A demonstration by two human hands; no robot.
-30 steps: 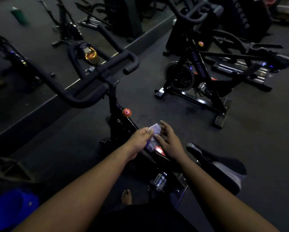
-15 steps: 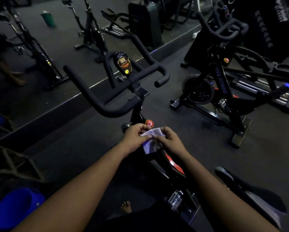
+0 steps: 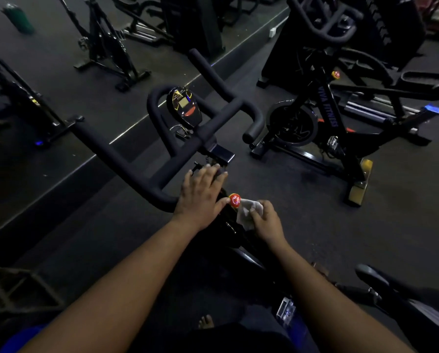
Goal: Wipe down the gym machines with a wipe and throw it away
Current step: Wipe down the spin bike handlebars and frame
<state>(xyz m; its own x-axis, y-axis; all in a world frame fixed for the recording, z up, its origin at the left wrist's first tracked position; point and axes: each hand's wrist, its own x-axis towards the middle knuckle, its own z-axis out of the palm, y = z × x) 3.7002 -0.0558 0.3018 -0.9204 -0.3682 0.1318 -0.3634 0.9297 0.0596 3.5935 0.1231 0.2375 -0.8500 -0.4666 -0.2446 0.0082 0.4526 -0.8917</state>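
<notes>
Right hand (image 3: 265,221) pinches the wipe (image 3: 247,214) against the frame, just beside the red knob (image 3: 234,200). Left hand (image 3: 200,193), splayed and empty, rests beyond the knob, nearer the handlebar (image 3: 147,171).
</notes>
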